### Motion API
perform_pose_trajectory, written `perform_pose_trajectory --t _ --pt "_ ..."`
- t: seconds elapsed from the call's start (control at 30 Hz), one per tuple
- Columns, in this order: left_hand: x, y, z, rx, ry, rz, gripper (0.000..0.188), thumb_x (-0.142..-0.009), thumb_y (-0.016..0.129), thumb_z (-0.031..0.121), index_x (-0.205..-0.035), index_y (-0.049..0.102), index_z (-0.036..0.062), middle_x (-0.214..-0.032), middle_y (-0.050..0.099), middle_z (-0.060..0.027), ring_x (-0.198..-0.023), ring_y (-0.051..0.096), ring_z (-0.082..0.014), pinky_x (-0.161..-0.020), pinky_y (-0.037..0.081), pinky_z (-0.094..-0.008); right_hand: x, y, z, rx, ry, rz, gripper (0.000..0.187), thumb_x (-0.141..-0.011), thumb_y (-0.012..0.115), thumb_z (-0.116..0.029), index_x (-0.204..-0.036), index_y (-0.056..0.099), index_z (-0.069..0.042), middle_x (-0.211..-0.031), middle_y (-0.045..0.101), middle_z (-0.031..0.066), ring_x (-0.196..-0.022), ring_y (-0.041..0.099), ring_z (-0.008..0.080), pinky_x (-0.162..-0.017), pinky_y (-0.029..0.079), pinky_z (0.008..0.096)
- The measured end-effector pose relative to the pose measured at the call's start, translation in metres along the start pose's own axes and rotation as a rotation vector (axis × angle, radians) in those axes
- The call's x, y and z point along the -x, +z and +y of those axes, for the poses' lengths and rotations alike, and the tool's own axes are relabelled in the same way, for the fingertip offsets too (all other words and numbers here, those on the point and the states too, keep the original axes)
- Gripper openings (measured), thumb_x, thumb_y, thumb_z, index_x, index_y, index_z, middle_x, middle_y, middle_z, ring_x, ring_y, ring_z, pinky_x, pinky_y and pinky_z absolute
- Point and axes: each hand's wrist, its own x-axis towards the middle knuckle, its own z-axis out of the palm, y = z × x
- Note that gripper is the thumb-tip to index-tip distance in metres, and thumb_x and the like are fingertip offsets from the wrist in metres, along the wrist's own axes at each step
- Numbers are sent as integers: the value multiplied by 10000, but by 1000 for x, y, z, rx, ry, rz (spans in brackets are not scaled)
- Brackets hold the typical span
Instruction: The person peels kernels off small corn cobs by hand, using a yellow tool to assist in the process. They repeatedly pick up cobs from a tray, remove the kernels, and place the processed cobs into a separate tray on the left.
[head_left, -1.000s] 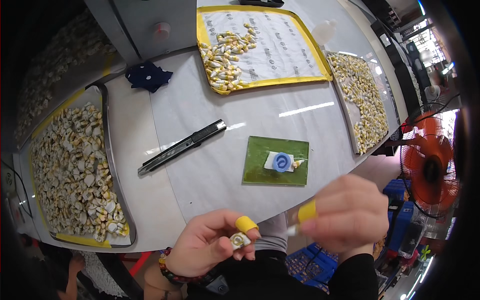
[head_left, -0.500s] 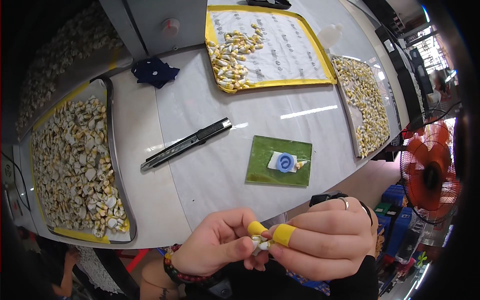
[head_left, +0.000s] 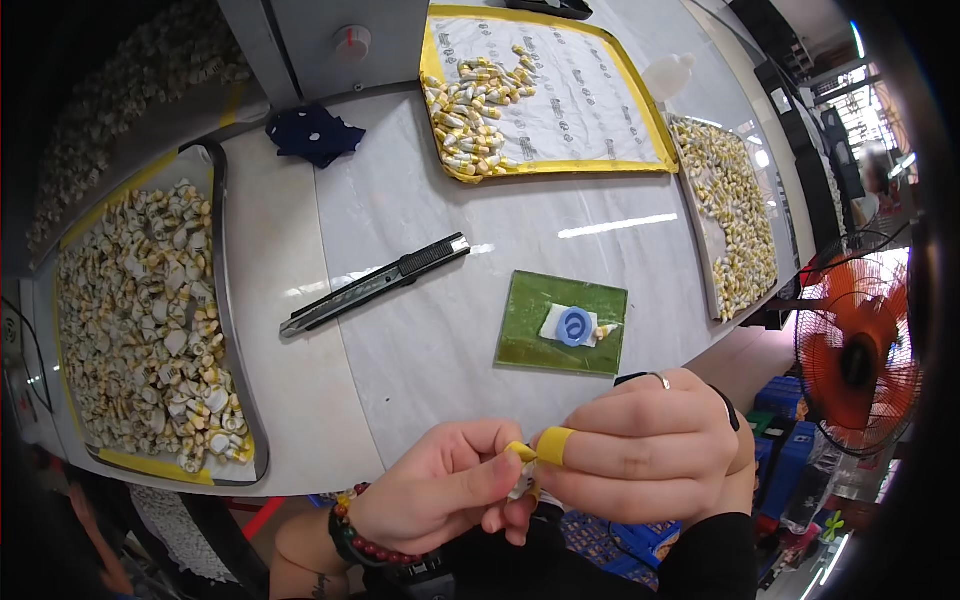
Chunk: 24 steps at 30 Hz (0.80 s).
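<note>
My left hand [head_left: 440, 487] is closed near the lower edge, pinching a small white wrapped piece [head_left: 521, 486] between thumb and fingers. My right hand [head_left: 645, 450] meets it from the right, its thumb and forefinger pressed together at the same piece. Yellow tape wraps a fingertip on each hand. The fingers cover most of the piece, so its full shape is hidden. Beyond the hands lies a green square mat [head_left: 520, 350], carrying a blue round cap [head_left: 574, 327] on a white pad and a small white-and-yellow piece [head_left: 606, 332].
A black utility knife [head_left: 375, 284] lies mid-table. On the left, a tray [head_left: 240, 360] is heaped with white-and-yellow pieces. A yellow-edged tray [head_left: 600, 166] and another filled tray [head_left: 706, 262] stand farther back. A dark blue cloth [head_left: 315, 137], a white bottle [head_left: 668, 76] and an orange fan [head_left: 858, 345] are around.
My right hand has shifted slightly left and up, its fingers now closer against the left fingertips. The small piece is more covered than before. The view has shifted slightly.
</note>
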Motion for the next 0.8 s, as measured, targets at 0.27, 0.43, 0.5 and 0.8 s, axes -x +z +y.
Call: perform_pose_trajectory --t 0.27,0.43,0.5,0.8 --pt "-4 2 -2 -25 -17 6 212 -960 546 237 -943 511 29 -802 613 -51 -715 621 -96 -669 511 -207 4 -6 -7 24 96 -7 174 -659 723 31 -817 688 -35 -864 673 49 -744 641 156 -585 528 230" --pt "-7 10 -1 -76 51 38 202 -955 557 227 -929 537 29 -785 602 -39 -682 586 -82 -655 497 -219 -6 -11 -18 139 213 -117 235 -613 723 19 -824 686 -76 -868 676 34 -748 645 162 -574 516 248" --pt "-7 6 -5 -95 104 55 203 -951 565 230 -919 549 31 -777 597 -35 -661 562 -74 -634 482 -219 -11 -11 -30 261 290 -170 240 -589 700 -12 -800 677 -123 -871 678 20 -756 649 169 -575 505 268" --pt "-30 0 -18 -314 172 -1 276 -932 575 377 -905 514 109 -717 546 34 -575 510 -24 -551 458 -178 -14 -8 -26 239 115 9 181 -853 664 -160 -800 645 12 -701 603 124 -564 560 257 -475 412 377"
